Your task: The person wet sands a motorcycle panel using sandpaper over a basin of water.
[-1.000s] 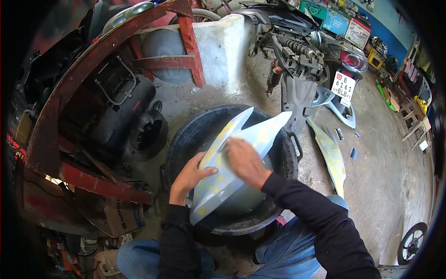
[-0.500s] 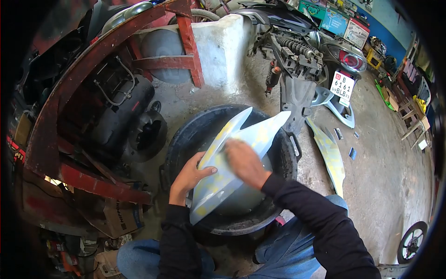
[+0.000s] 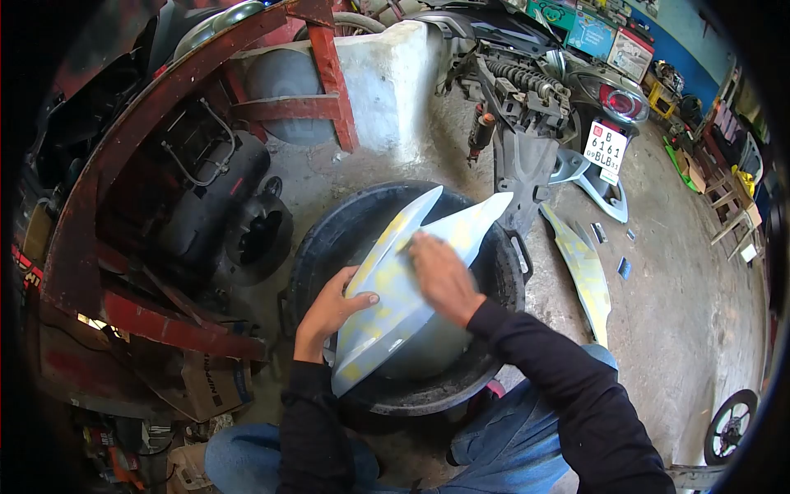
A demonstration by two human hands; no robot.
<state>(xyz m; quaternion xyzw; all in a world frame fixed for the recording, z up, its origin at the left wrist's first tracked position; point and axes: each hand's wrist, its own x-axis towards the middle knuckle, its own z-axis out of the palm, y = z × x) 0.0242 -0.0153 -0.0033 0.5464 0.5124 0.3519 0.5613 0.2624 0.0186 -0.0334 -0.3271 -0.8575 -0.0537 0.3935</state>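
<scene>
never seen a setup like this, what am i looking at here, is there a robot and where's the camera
There's no robot: these are a person's own bare hands, and the camera sits on that person's head, looking forward and down. The left hand grips the edge of a pale panel with yellow patches, thumb on top. The right hand is on the panel's face; whether it holds something small is hard to tell. The panel is over a round black tub. On the floor to the right lies a second panel, similarly patched. Beyond the tub is a partly stripped motorcycle.
</scene>
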